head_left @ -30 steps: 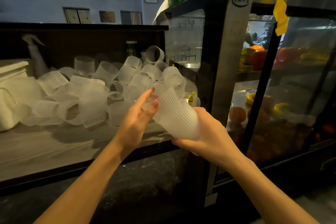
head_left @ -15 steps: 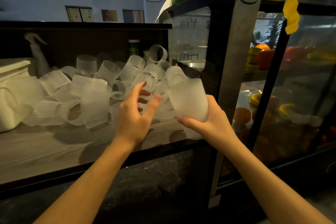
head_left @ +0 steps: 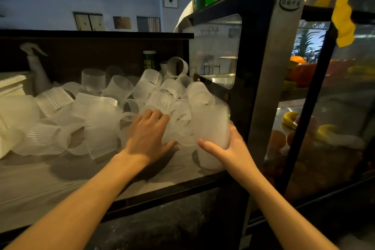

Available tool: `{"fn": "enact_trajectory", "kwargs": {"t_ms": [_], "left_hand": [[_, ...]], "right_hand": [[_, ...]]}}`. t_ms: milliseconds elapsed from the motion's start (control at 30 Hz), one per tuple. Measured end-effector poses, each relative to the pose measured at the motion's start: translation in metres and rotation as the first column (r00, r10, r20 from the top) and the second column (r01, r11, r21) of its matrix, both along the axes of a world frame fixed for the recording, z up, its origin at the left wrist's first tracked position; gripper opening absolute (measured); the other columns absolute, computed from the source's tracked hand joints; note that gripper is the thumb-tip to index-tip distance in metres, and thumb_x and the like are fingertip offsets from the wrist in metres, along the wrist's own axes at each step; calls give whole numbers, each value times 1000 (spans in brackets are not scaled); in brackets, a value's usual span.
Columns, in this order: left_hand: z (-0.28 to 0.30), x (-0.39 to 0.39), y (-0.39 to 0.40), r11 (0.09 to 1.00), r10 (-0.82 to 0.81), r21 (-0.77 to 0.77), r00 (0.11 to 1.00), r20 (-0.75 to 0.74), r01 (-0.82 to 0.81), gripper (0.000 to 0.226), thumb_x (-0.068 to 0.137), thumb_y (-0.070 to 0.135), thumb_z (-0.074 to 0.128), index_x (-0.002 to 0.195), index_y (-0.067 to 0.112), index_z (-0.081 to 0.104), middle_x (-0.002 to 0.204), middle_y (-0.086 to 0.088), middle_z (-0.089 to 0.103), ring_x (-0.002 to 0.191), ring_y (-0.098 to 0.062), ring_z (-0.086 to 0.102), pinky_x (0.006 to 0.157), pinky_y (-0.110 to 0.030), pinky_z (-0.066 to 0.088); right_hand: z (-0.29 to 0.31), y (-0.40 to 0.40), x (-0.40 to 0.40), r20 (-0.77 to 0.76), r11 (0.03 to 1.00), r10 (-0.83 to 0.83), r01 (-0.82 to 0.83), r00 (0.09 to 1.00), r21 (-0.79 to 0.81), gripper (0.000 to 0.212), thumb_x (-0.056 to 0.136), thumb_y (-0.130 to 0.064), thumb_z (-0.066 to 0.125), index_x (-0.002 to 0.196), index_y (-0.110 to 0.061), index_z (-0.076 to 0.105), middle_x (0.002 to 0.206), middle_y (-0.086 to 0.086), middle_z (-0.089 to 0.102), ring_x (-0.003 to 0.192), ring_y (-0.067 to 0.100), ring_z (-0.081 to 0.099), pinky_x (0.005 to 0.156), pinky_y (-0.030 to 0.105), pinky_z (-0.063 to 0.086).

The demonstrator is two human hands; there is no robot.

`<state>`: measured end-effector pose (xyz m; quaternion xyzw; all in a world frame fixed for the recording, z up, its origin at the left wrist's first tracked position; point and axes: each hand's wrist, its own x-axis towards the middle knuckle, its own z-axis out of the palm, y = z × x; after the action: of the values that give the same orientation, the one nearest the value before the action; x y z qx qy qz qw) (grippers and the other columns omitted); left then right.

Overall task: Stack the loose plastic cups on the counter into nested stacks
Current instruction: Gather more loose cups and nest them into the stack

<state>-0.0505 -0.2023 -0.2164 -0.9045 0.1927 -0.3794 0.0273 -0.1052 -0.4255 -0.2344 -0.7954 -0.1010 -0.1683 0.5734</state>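
R hand (head_left: 228, 148) grips cup stack (head_left: 211, 126), L hand (head_left: 147, 136) – on loose cup (head_left: 172, 128)

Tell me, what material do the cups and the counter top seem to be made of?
The cups look like frosted, translucent plastic: ribbed walls, light passing through. The held stack in the right hand looks the same. The counter top seems pale wood-grain laminate, matte, with faint streaks; real wood is possible.
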Motion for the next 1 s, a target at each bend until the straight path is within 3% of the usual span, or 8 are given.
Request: {"fn": "enact_trajectory", "kwargs": {"t_ms": [100,267,433,667,767,833,900,1000], "left_hand": [[-5,2,8,924,-196,-336,981,-1,185,65,77,53,71,126,13,53,119,-7,59,104,-18,54,86,-32,48],[7,-9,18,608,-344,-746,937,62,273,75,75,66,54,137,26,46,124,10,45,108,-7,45,81,-14,40],[6,-9,25,408,-365,-881,927,84,241,68,74,70,56,124,24,54,116,2,60,98,-12,61,76,-24,53],[17,-14,28,139,-408,-954,893,189,266,37,86,51,50,107,22,57,93,12,59,80,9,57,71,-11,46],[16,-17,28,155,-435,-937,874,219,312,36,88,51,50,109,22,55,94,12,59,82,6,58,74,-14,46],[13,-20,24,298,-454,-883,867,204,364,45,89,53,50,117,19,53,97,6,61,83,-1,59,69,-12,47],[8,-20,20,408,-475,-815,858,195,412,51,89,54,48,126,18,52,102,-1,61,83,-5,60,65,-10,47],[8,-20,16,420,-497,-782,838,226,460,53,92,51,48,132,18,49,104,6,64,89,-4,64,72,-19,54]], "right_hand": [[-2,-5,2,-18,994,12,-10,1000,106,80,62,-63,78,127,-34,41,114,-11,55,103,9,59,70,20,52],[-4,1,5,-5,994,-19,19,1000,107,85,62,-63,78,131,-32,39,115,-12,54,101,8,59,66,18,52],[-4,7,5,10,998,-58,58,998,-6,82,62,-71,69,127,-39,31,113,-15,49,100,8,56,66,18,50],[14,26,3,114,944,12,26,993,-330,76,69,-66,73,128,-31,40,111,-13,55,96,5,59,70,23,56],[23,40,6,192,849,16,88,981,-520,82,68,-73,68,130,-26,41,115,-9,55,99,11,58,75,30,55],[24,49,8,225,812,14,120,974,-571,83,67,-75,67,129,-25,41,115,-7,55,99,14,58,76,35,54],[20,55,8,244,845,11,121,970,-520,82,67,-72,69,128,-26,40,113,-9,55,97,13,58,74,35,54],[11,57,7,257,913,20,87,966,-398,81,68,-64,75,130,-27,39,109,-14,52,91,4,57,69,18,51]]}}
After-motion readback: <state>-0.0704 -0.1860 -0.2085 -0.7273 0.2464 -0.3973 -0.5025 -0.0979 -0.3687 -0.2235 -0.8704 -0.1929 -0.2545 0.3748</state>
